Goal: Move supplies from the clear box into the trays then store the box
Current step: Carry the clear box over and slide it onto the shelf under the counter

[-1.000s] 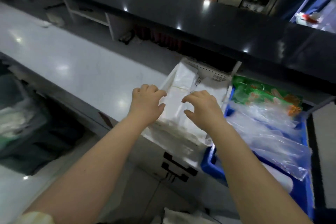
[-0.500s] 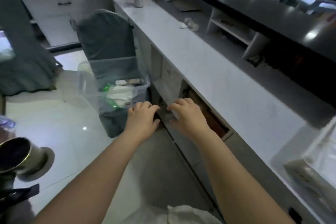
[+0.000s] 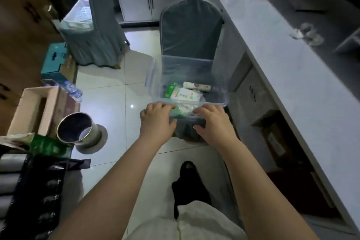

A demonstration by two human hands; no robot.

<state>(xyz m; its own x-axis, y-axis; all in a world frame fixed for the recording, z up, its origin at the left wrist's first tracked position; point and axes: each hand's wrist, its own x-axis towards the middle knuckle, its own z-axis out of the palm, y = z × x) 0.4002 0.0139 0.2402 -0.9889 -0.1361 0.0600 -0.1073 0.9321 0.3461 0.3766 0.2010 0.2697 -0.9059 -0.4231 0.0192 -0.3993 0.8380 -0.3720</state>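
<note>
The clear box (image 3: 153, 78) stands on the seat of a covered chair (image 3: 191, 25), just beside the white counter (image 3: 282, 64); it is not yet empty. On its bottom lie a green-and-white packet (image 3: 171, 90), a white packet (image 3: 188, 94) touching it, and a long carton (image 3: 196, 86) behind them (more soft wrapping shows near the front wall, but it is too blurred to name). The trays are not in view.

The left hand (image 3: 157, 121) and the right hand (image 3: 215, 122) both grasp the near edge of the box, a little apart from each other; the fingers curl over the rim and the thumbs lie against the outside of the front wall.

I judge the box to be light, because only a few small packets are in it; its walls are thin plastic, so they may bend a little under a one-sided grip, and the smooth surface can slip in the hand. The rim looks like the stiffest part; it seems the best place to hold. With both hands on one side only, the far side may dip and the packets may slide forward; a hold on two opposite sides, or one hand under the bottom, would be more steady. The packets themselves look soft and not fragile; they can be taken by a simple pinch.
</note>
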